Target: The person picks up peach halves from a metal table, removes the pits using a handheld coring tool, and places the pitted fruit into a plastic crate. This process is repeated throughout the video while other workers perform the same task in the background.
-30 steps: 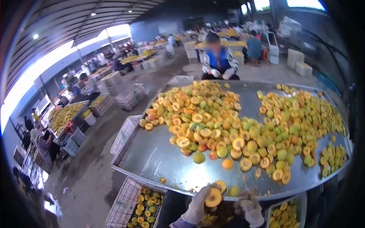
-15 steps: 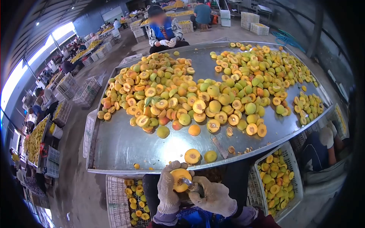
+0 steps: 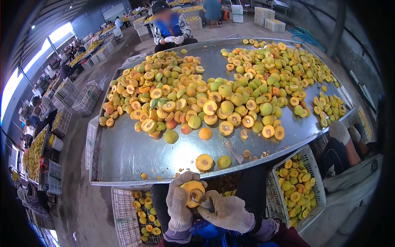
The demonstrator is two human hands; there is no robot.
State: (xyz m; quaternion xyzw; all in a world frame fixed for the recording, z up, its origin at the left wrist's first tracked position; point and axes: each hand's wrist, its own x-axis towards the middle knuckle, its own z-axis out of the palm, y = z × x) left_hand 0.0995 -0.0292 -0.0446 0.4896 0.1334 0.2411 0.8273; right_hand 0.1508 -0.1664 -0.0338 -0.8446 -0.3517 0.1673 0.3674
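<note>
In front of the table's near edge, my gloved left hand (image 3: pixel 179 202) grips a yellow peach half (image 3: pixel 193 190), cut face toward me. My gloved right hand (image 3: pixel 227 210) is closed around a small metal pitting tool (image 3: pixel 202 201), mostly hidden by the fingers. Its tip meets the flesh near the brown centre of the half. Just beyond my hands, a cut peach half (image 3: pixel 204 162) and a greenish peach piece (image 3: pixel 224 161) lie on the metal table (image 3: pixel 135 158).
Peach halves (image 3: pixel 230 103) are heaped across the table. A wooden-looking handle (image 3: pixel 233 151) lies near pit fragments. Crates of peaches stand below left (image 3: pixel 123 214) and right (image 3: pixel 319 197). A co-worker (image 3: pixel 170 31) sits opposite; another person's gloved hand (image 3: pixel 339 131) is at the right edge.
My right hand has turned, bringing the tool's tip lower on the peach half's centre. The view has shifted slightly. At right, another person's gloved hand has come up to the table edge.
</note>
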